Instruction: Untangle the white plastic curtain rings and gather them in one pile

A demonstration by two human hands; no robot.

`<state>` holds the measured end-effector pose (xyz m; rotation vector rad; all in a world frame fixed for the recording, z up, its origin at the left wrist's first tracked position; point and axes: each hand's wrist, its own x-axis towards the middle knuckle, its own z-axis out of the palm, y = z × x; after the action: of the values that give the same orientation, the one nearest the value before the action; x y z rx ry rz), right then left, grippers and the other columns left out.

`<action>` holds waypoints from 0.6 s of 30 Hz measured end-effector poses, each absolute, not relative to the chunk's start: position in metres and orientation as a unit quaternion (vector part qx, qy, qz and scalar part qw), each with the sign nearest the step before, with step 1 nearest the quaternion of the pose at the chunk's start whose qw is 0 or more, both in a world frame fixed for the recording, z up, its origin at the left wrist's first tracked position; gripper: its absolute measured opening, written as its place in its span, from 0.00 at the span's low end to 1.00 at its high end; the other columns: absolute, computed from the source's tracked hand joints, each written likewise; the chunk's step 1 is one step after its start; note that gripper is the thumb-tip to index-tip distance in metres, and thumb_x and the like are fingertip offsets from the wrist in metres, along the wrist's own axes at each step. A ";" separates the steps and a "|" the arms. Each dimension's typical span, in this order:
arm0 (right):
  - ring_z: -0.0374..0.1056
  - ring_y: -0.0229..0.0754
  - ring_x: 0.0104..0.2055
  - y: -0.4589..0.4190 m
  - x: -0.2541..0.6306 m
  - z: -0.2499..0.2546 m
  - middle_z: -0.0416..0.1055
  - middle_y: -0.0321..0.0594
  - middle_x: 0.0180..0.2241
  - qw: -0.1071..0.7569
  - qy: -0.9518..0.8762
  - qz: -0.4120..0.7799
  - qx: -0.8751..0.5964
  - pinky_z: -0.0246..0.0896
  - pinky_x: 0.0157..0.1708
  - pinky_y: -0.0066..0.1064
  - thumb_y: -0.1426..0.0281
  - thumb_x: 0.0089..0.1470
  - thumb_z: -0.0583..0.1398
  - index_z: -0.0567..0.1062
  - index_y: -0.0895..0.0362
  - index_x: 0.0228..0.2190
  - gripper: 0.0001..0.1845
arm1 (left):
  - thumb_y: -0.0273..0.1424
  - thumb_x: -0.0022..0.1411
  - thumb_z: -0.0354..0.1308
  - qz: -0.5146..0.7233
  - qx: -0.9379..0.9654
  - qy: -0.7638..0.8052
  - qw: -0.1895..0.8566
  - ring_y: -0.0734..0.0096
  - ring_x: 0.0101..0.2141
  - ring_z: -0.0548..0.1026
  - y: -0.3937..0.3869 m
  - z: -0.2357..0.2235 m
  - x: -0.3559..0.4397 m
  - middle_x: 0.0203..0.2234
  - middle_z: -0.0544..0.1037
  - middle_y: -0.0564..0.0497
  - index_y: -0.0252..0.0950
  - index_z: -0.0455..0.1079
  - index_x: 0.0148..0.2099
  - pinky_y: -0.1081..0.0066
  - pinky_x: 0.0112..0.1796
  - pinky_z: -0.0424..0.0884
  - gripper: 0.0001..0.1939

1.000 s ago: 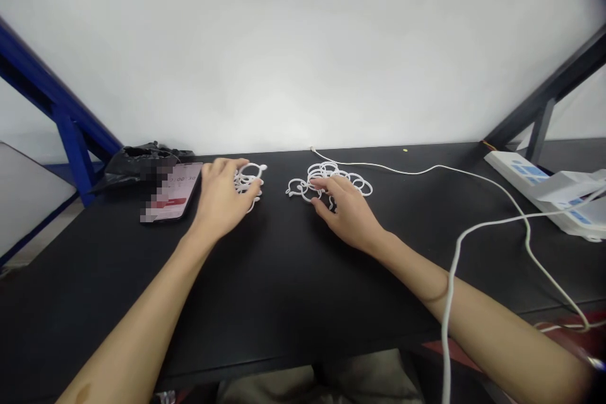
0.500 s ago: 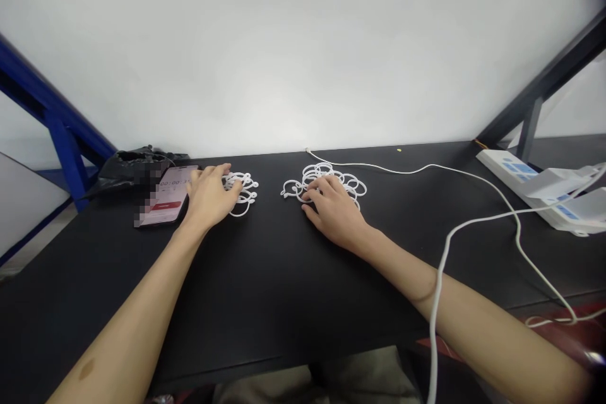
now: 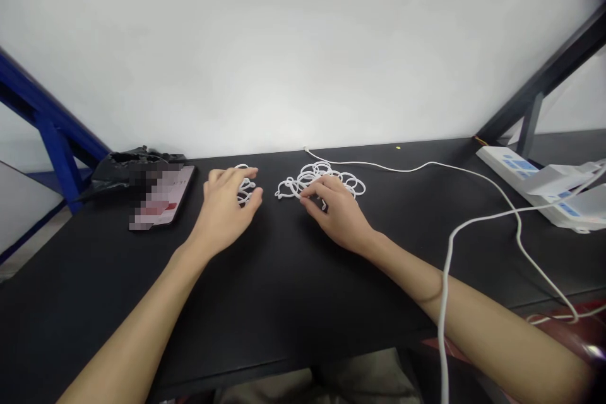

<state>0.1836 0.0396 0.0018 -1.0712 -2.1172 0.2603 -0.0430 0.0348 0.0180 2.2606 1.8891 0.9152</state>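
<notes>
White plastic rings with small looped ends lie in two groups on the black table [image 3: 265,303]. Over the smaller left group of rings [image 3: 243,200], my left hand [image 3: 226,205] hovers with thumb and fingers apart, partly covering them. My right hand [image 3: 338,214] is at the near side of the larger right pile of rings [image 3: 308,175]. Its thumb and index finger are pinched together on a white ring at the pile's left edge. Some rings are hidden under the right fingers.
A phone [image 3: 178,194] lies left of my left hand, beside a crumpled black plastic bag [image 3: 127,167]. White cables [image 3: 449,240] run across the right side, one crossing above my right forearm. A white power strip [image 3: 504,164] with plugged-in adapters is at the right.
My left hand has shifted right across the left group of rings, its thumb farther out. The right fingers have drawn into a pinch, and a ring at the pile's left edge has moved.
</notes>
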 end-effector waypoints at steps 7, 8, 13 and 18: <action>0.67 0.36 0.35 0.033 0.180 0.009 0.71 0.36 0.34 0.412 -0.807 0.194 -0.376 0.63 0.38 0.29 0.74 0.59 0.59 0.72 0.56 0.35 0.02 | 0.44 0.67 0.52 0.321 0.763 0.543 0.140 0.61 0.52 0.68 0.017 0.016 -0.017 0.50 0.76 0.50 0.40 0.67 0.57 0.59 0.55 0.65 0.21; 0.67 0.36 0.35 0.032 0.180 0.009 0.71 0.36 0.34 0.409 -0.811 0.202 -0.367 0.63 0.38 0.28 0.74 0.59 0.59 0.72 0.56 0.35 0.02 | 0.44 0.67 0.51 0.323 0.761 0.542 0.149 0.61 0.51 0.69 0.017 0.016 -0.016 0.49 0.76 0.50 0.39 0.67 0.57 0.60 0.54 0.66 0.22; 0.68 0.37 0.38 0.029 0.180 0.007 0.72 0.38 0.36 0.401 -0.821 0.230 -0.336 0.64 0.39 0.29 0.74 0.60 0.58 0.72 0.55 0.36 0.03 | 0.46 0.66 0.53 0.328 0.752 0.544 0.176 0.61 0.49 0.71 0.014 0.016 -0.014 0.48 0.75 0.47 0.37 0.67 0.58 0.60 0.52 0.68 0.25; 0.70 0.38 0.40 0.028 0.179 0.004 0.73 0.40 0.39 0.393 -0.839 0.213 -0.310 0.66 0.42 0.31 0.76 0.59 0.57 0.73 0.55 0.37 0.06 | 0.43 0.65 0.55 0.330 0.775 0.517 0.150 0.60 0.50 0.70 0.014 0.015 -0.012 0.47 0.75 0.47 0.36 0.66 0.59 0.59 0.54 0.67 0.24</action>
<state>0.1787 0.0279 0.0042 -0.7876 -2.1303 0.5409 -0.0124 0.0139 0.0153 2.2268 1.4868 0.9492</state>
